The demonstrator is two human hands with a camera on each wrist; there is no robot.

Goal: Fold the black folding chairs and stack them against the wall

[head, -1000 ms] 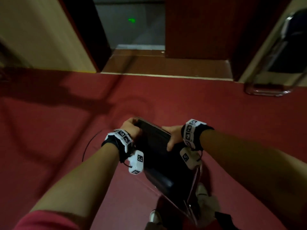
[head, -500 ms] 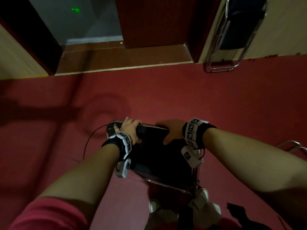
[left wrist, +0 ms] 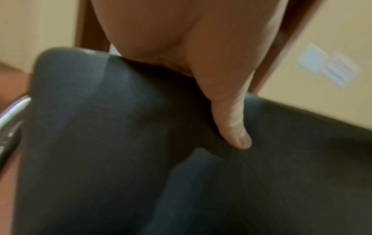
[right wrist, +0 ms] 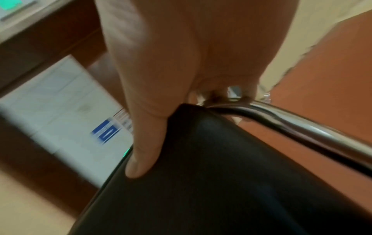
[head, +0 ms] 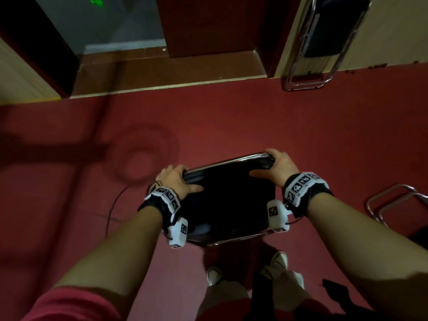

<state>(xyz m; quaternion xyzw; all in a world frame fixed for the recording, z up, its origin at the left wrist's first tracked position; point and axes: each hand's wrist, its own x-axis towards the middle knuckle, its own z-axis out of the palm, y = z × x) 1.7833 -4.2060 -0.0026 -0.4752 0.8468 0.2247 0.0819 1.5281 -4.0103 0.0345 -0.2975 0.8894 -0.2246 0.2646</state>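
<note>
I carry a folded black chair [head: 231, 200] with a chrome frame in front of me, above the red carpet. My left hand [head: 176, 179] grips its top left corner, thumb lying on the black pad [left wrist: 235, 124]. My right hand [head: 279, 166] grips the top right corner, thumb on the pad [right wrist: 141, 159], fingers curled over the chrome tube [right wrist: 302, 125]. Another folded black chair [head: 319, 40] leans against the cream wall at the upper right.
A doorway with a brown threshold [head: 166, 68] opens ahead at the upper left. A chrome chair frame [head: 393, 205] stands on the carpet at my right. A thin black cable [head: 113, 209] lies on the floor at my left. My shoes [head: 278, 262] show below the chair.
The view has swung right, bringing the leaning chair closer. My hands have spread out to the chair's two top corners, and the chair now hangs square in front of me.
</note>
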